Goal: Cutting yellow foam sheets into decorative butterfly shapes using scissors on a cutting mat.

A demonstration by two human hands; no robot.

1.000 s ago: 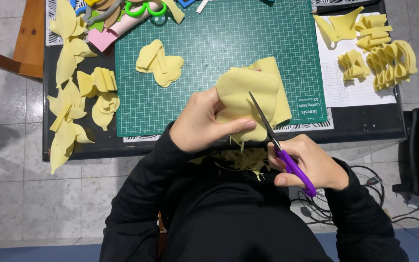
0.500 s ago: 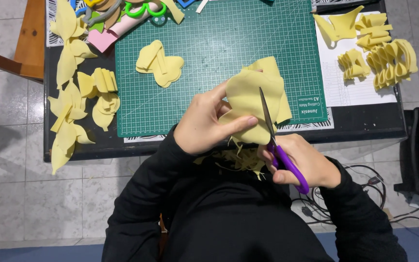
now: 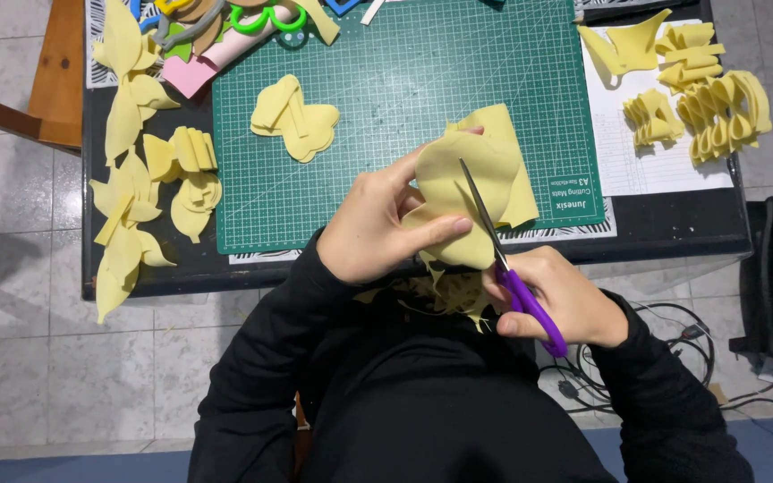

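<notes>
The left hand [image 3: 378, 228] pinches one yellow foam sheet [image 3: 462, 201], thumb pressed across its lower edge and fingers closed behind it, holding it up over the near edge of the table [image 3: 673, 234]. The right hand [image 3: 565, 295] is closed through the purple handles of one pair of scissors [image 3: 507, 255]; the blades lie on the sheet, pointing up and away, and whether they are parted I cannot tell. Yellow scraps [image 3: 445, 291] lie on the black-sleeved lap just below both hands.

Behind the sheet lies one green cutting mat [image 3: 386, 98], with one small stack of cut yellow shapes [image 3: 295, 118] on it. Left of the mat, a loose scatter of yellow shapes [image 3: 140, 192] is spread along the table's edge, too overlapped to count. On the right, one white paper [image 3: 637, 165] carries about five bundles of folded yellow pieces [image 3: 717, 107]. At the far left corner sits a pile of coloured scraps [image 3: 216, 31], with a green pair of handles among them.
</notes>
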